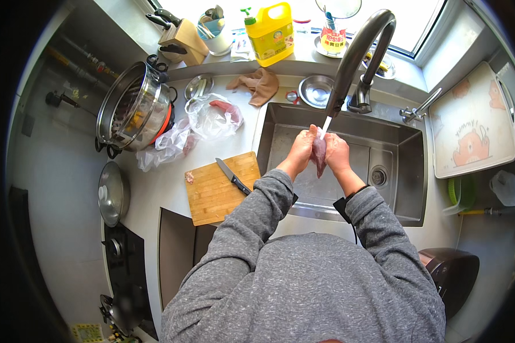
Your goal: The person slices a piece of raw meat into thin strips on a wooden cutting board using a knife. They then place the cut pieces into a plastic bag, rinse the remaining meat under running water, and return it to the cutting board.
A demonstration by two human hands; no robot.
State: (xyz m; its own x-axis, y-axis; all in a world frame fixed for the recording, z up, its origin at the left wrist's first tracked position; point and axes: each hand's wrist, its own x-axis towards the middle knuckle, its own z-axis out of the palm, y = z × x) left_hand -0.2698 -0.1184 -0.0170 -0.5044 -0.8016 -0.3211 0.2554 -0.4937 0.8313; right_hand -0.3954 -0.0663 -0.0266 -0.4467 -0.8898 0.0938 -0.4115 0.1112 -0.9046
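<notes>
Over the steel sink (339,171), my left hand (301,151) and my right hand (337,153) grip a dark reddish piece of raw meat (319,157) between them. A white stream of water from the curved faucet (362,47) runs onto the top of the meat. Left of the sink lies a wooden cutting board (214,188), with a black-handled knife (233,176) across it and a small scrap of meat (189,177) near its left edge. Clear plastic bags (206,122) with pinkish meat inside lie behind the board.
A steel steamer pot (137,107) and a glass lid (113,194) stand at the left. Behind the sink are a brown cloth (259,83) and a metal bowl (316,91). A yellow jug (272,36) and a knife block (183,43) stand on the sill. A tray (474,124) leans at the right.
</notes>
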